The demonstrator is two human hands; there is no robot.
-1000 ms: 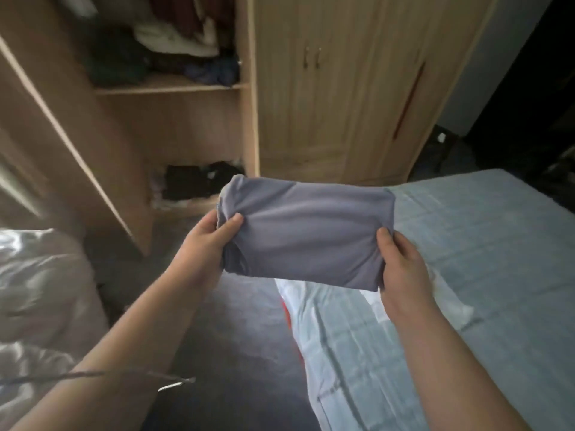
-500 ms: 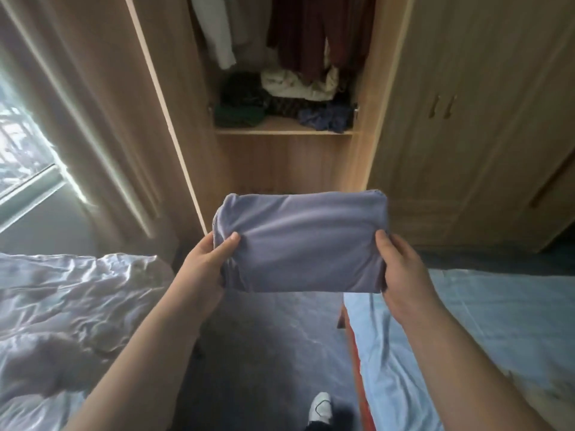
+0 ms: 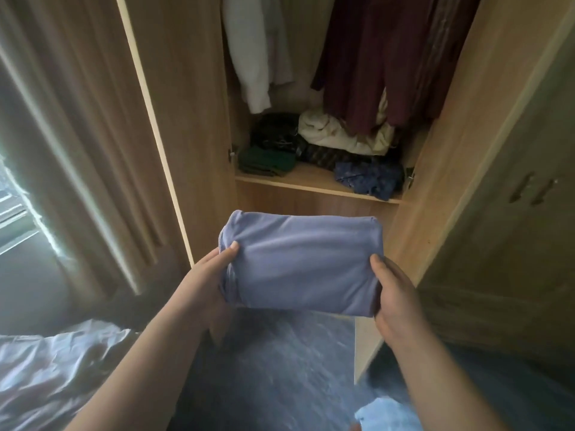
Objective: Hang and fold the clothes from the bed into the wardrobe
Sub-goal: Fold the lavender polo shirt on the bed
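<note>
Head view: a person faces the open light-wood wardrobe (image 3: pixel 451 126), carrying a folded lavender-grey jersey garment (image 3: pixel 298 262) in both hands.
Left hand (image 3: pixel 205 275): clamped on the garment's left end, thumb on top, fingers out of sight beneath.
Right hand (image 3: pixel 395 290): clamped on the right end the same way.
Garment: in the air in front of and below the pale wooden shelf (image 3: pixel 311 185), touching nothing but the hands.
On the shelf: a dark green folded stack (image 3: pixel 267 160) at its left end, a crumpled cream bundle (image 3: pixel 336 135) at the back, and a loose blue patterned garment (image 3: pixel 370 178) at the right front.
Above the shelf: dark maroon hanging clothes (image 3: pixel 373 57).
Risk: free room on the shelf looks limited to the middle front. Pushed in there, the garment could shove the blue patterned garment over the edge. Its folds could also spring open if one hand lets go early.
Change: against half a second ago, the shelf looms closer and the garment has neared it. The two-handed grip is unchanged.
</note>
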